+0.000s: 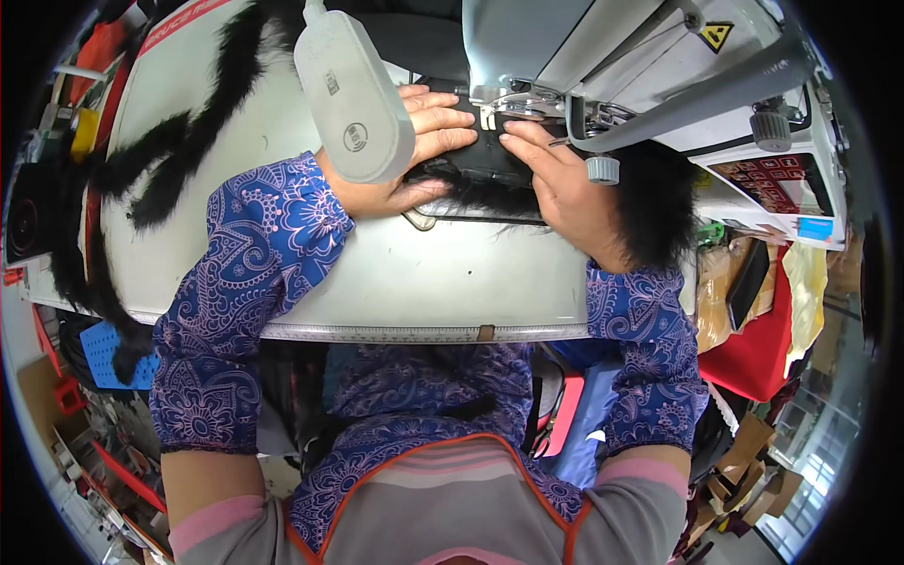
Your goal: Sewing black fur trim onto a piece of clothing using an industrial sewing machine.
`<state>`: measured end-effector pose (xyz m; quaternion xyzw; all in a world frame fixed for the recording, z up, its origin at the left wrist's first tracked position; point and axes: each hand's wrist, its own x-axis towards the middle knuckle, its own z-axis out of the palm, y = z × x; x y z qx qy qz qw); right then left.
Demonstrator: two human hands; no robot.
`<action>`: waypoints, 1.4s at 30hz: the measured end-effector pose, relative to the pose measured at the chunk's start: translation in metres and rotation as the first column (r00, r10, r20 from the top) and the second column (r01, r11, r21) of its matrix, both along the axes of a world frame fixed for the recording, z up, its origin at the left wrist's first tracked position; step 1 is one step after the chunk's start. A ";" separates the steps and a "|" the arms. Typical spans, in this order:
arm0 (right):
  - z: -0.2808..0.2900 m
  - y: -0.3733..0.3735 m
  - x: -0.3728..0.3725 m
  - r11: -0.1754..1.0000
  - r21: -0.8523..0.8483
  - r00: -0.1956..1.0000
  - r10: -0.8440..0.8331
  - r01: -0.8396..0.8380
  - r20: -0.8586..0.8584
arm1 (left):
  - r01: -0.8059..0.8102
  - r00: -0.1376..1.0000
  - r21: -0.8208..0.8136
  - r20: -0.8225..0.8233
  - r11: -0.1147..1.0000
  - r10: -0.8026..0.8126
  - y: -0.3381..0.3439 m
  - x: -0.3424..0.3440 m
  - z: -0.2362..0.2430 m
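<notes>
A black fabric piece with fur trim (485,155) lies on the white sewing machine bed, under the presser foot (487,117). My left hand (438,132) rests open on its left side, fingers stretched toward the foot. A pale lamp head (353,94) hides part of that hand's back. On the right side of the fabric lies my right hand (562,184), fingers straight and pointing at the foot; its thumb is hard to see. Long black fur (659,202) bunches beside my right wrist. Below my left thumb, a small metal-edged object (420,220) pokes out from under the work.
Black fur strips (179,141) lie on the table's left, some hanging over its edge. A ruler strip (424,332) runs along the front edge. The grey sewing machine head (537,38) stands ahead. A blue basket (113,353) is at lower left, scissors (541,443) below the table.
</notes>
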<state>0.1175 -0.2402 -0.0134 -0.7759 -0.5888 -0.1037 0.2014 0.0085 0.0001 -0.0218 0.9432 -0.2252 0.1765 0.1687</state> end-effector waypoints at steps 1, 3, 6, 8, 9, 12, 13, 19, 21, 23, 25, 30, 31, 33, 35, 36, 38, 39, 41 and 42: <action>0.000 0.000 0.000 1.000 -0.003 1.000 0.000 0.000 0.001 | 0.001 1.000 0.002 -0.004 1.000 -0.001 0.000 0.000 0.000; -0.001 0.001 -0.001 1.000 0.001 1.000 -0.010 0.010 0.025 | 0.006 1.000 -0.008 0.005 1.000 -0.006 0.000 0.001 -0.002; -0.004 0.000 0.000 1.000 0.011 1.000 -0.008 0.008 0.011 | 0.010 1.000 -0.012 0.014 1.000 -0.009 0.000 0.001 -0.002; -0.004 0.001 0.000 1.000 0.002 1.000 -0.005 0.005 0.008 | 0.006 1.000 -0.008 0.015 1.000 -0.006 0.000 0.001 -0.002; -0.004 0.001 0.000 1.000 -0.006 1.000 -0.001 0.001 0.006 | 0.003 1.000 -0.007 0.019 1.000 -0.003 0.001 0.001 -0.002; -0.006 0.000 0.003 1.000 -0.003 0.998 0.012 -0.012 -0.054 | -0.008 1.000 -0.009 0.026 1.000 0.008 0.000 0.001 -0.002; -0.008 0.000 0.003 1.000 -0.003 0.999 0.012 -0.012 -0.053 | -0.017 0.999 -0.011 0.029 1.000 0.017 0.000 0.001 -0.003; -0.009 0.002 0.007 1.000 -0.018 0.984 -0.018 0.015 -0.177 | -0.027 0.999 -0.039 0.036 0.999 0.028 -0.002 -0.001 -0.003; -0.007 0.001 0.002 0.999 0.046 0.967 -0.001 0.013 -0.256 | -0.009 0.999 -0.048 0.044 0.999 0.011 0.000 -0.008 -0.002; -0.004 0.001 0.001 0.999 0.036 0.968 -0.018 0.028 -0.249 | -0.042 0.999 -0.007 -0.001 0.999 0.042 0.005 -0.016 0.002; 0.003 0.001 0.000 0.999 0.027 0.970 -0.034 0.042 -0.242 | -0.059 0.998 -0.060 -0.013 0.996 0.059 0.003 -0.023 0.001; 0.017 -0.003 -0.006 0.983 -0.173 0.979 -0.096 0.065 -0.179 | -0.034 0.999 -0.047 -0.001 0.998 0.034 -0.017 -0.030 0.008; 0.012 -0.004 -0.004 0.983 -0.169 0.979 -0.095 0.064 -0.181 | -0.031 0.999 -0.037 0.027 0.999 0.032 -0.018 -0.029 0.009; 0.002 0.000 -0.001 0.979 0.056 0.971 0.203 -0.197 -0.124 | -0.054 0.998 -0.039 0.026 0.998 0.055 -0.018 -0.031 0.007; 0.005 0.006 -0.006 0.975 0.046 0.963 0.221 -0.216 -0.156 | -0.079 0.997 -0.041 0.023 0.996 0.080 -0.016 -0.034 0.007; 0.008 0.009 -0.010 0.971 0.035 0.953 0.237 -0.235 -0.188 | -0.078 0.997 -0.050 -0.007 0.996 0.077 -0.015 -0.036 0.007; 0.009 0.009 -0.014 0.975 0.022 0.950 0.221 -0.222 -0.220 | -0.078 0.996 -0.057 -0.038 0.995 0.076 -0.010 -0.037 0.005; 0.009 0.009 -0.015 0.978 0.006 0.947 0.202 -0.208 -0.250 | -0.061 0.998 -0.018 0.029 0.998 0.062 -0.005 -0.035 -0.001; 0.007 0.007 -0.011 0.981 -0.023 0.955 0.180 -0.191 -0.234 | -0.046 0.995 0.022 0.093 0.999 0.044 -0.001 -0.028 -0.003; 0.006 0.005 -0.007 0.984 -0.054 0.964 0.157 -0.173 -0.217 | -0.034 0.993 -0.012 0.116 0.999 0.035 -0.002 -0.022 -0.001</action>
